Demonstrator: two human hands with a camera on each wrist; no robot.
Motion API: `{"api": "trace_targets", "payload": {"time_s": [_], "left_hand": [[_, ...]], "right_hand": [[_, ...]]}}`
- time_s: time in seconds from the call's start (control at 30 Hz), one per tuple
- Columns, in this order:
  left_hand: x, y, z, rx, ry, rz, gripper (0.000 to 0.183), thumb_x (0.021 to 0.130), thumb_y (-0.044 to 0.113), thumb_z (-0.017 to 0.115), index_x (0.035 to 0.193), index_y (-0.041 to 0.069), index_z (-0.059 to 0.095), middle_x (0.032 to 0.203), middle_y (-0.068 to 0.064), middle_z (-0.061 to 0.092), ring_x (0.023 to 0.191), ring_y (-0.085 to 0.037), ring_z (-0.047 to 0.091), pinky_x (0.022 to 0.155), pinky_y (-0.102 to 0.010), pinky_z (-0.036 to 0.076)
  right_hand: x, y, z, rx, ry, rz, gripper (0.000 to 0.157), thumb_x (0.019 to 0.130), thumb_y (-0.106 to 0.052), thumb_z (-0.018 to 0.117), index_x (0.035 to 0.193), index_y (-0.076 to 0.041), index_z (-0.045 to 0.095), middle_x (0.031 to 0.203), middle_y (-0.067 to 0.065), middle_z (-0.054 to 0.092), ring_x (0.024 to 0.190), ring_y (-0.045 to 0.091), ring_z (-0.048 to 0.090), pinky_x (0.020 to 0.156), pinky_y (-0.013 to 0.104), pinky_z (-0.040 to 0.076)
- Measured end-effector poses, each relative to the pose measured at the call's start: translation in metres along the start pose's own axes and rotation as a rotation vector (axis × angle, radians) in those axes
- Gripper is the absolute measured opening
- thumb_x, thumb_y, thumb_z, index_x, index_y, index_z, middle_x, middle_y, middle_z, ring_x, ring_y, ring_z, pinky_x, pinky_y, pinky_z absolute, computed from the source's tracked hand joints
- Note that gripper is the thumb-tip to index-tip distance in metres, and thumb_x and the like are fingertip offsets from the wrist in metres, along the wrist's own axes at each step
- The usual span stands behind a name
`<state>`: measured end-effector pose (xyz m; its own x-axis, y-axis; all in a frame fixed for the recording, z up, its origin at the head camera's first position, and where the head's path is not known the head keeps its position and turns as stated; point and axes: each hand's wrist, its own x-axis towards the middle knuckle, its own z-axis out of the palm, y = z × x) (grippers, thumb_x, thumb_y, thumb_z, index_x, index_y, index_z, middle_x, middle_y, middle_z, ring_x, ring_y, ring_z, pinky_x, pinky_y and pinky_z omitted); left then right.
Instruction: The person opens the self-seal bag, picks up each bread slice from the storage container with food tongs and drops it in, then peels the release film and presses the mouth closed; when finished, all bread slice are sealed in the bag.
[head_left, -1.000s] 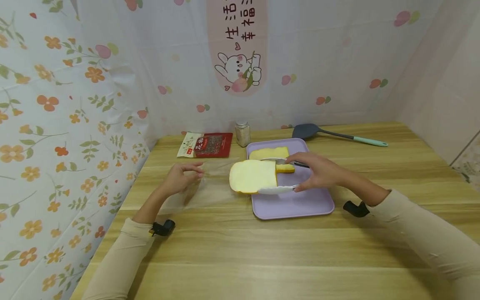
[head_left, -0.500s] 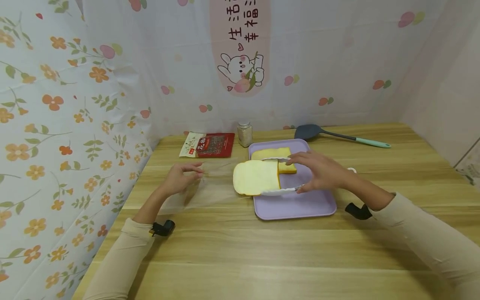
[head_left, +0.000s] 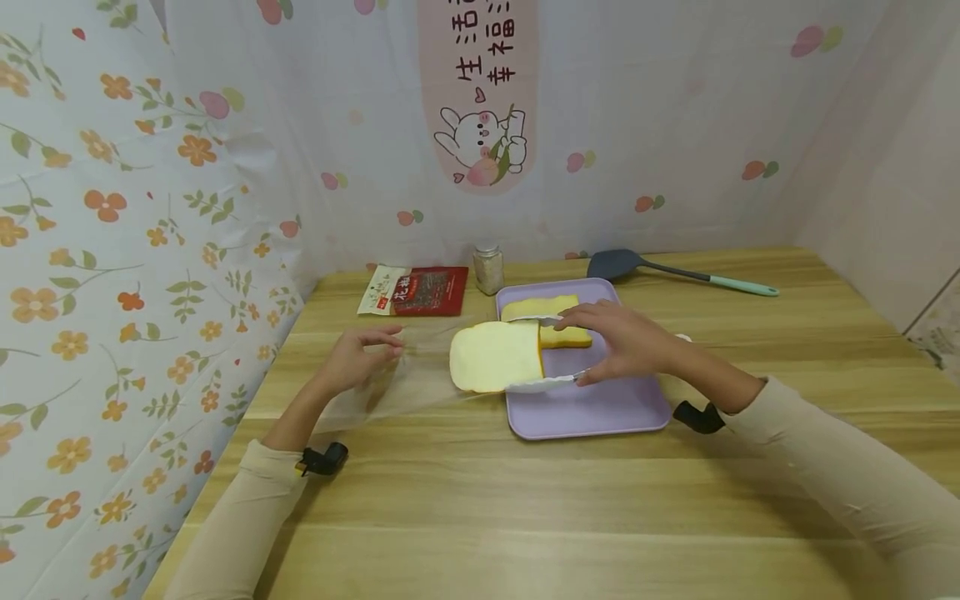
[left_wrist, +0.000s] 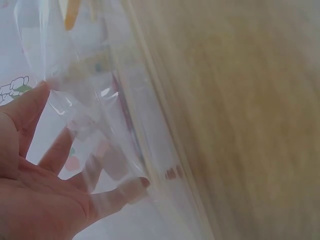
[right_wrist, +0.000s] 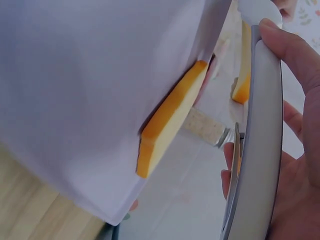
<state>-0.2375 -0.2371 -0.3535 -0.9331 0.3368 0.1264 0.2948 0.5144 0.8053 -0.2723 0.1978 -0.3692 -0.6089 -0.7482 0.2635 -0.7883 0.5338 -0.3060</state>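
My right hand (head_left: 626, 337) grips a pair of tongs (head_left: 542, 385) with pale, scalloped ends. Between those ends lies a bread slice (head_left: 491, 357), roughly level above the left side of the lilac tray (head_left: 585, 417). Its crust edge (right_wrist: 242, 90) shows beyond the tongs (right_wrist: 262, 135) in the right wrist view. On the left, my left hand (head_left: 356, 360) pinches the edge of a clear plastic bag (left_wrist: 100, 105), its other fingers spread against the film. How far the slice reaches into the bag is hard to tell. Another bread slice (head_left: 536, 308) rests on the tray, partly hidden.
Behind the bag lies a red seasoning packet (head_left: 427, 290). A small glass jar (head_left: 489, 271) stands at the tray's back left corner. Further right is a dark spatula (head_left: 663, 268) with a mint handle. A printed curtain (head_left: 360, 150) hangs along the back.
Over the last half second, my right hand has shifted left with the tongs and the bread slice, closer to the bag. My left hand stays nearly still, holding the bag.
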Motion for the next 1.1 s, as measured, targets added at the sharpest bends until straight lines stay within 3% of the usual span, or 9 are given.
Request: {"api": "trace_targets", "payload": {"time_s": [0.17,0.37,0.57,0.77,0.97,1.1], "left_hand": [[0.001,0.001,0.001,-0.013,0.013,0.008,0.020,0.093,-0.001,0.066,0.106,-0.016,0.069,0.137,-0.030,0.053,0.132,-0.045,0.046,0.101,-0.056,0.043],[0.006,-0.007,0.004,-0.020,0.023,0.001,0.020,0.093,-0.001,0.066,0.106,-0.016,0.068,0.137,-0.029,0.053,0.131,-0.046,0.047,0.101,-0.056,0.043],[0.014,-0.033,0.006,-0.008,0.031,0.018,0.021,0.093,0.003,0.068,0.106,-0.013,0.070,0.138,-0.026,0.055,0.132,-0.043,0.047,0.102,-0.054,0.043],[0.014,-0.038,0.006,-0.011,0.031,0.020,0.021,0.094,0.006,0.069,0.106,-0.011,0.071,0.138,-0.022,0.056,0.133,-0.040,0.048,0.099,-0.050,0.046],[0.009,-0.021,0.005,-0.020,0.018,0.010,0.021,0.094,0.002,0.066,0.106,-0.015,0.069,0.138,-0.027,0.054,0.134,-0.043,0.045,0.096,-0.046,0.048],[0.005,-0.009,0.004,-0.012,0.011,0.016,0.020,0.094,-0.001,0.065,0.106,-0.016,0.068,0.137,-0.030,0.053,0.133,-0.046,0.044,0.092,-0.037,0.051]], "right_hand": [[0.008,-0.004,0.003,0.013,-0.014,-0.005,0.078,0.069,-0.046,0.090,0.133,-0.017,0.059,0.142,0.001,0.054,0.129,0.031,0.048,0.100,0.055,0.040],[0.018,-0.006,0.008,0.048,-0.032,-0.030,0.077,0.070,-0.043,0.090,0.133,-0.013,0.059,0.140,0.002,0.055,0.127,0.028,0.050,0.110,0.057,0.031],[0.024,-0.009,0.012,0.084,-0.069,0.002,0.078,0.070,-0.042,0.090,0.136,-0.015,0.058,0.141,-0.002,0.054,0.126,0.025,0.050,0.102,0.052,0.039],[0.032,-0.010,0.017,0.103,-0.068,0.004,0.077,0.071,-0.042,0.090,0.136,-0.015,0.058,0.140,-0.004,0.054,0.126,0.023,0.050,0.104,0.051,0.038],[0.042,-0.011,0.025,0.113,-0.078,-0.008,0.077,0.071,-0.043,0.089,0.136,-0.016,0.058,0.140,-0.006,0.054,0.124,0.021,0.050,0.097,0.046,0.044],[0.050,-0.013,0.029,0.123,-0.088,-0.005,0.078,0.071,-0.044,0.089,0.136,-0.016,0.058,0.139,-0.007,0.054,0.123,0.020,0.049,0.097,0.045,0.044]]}}
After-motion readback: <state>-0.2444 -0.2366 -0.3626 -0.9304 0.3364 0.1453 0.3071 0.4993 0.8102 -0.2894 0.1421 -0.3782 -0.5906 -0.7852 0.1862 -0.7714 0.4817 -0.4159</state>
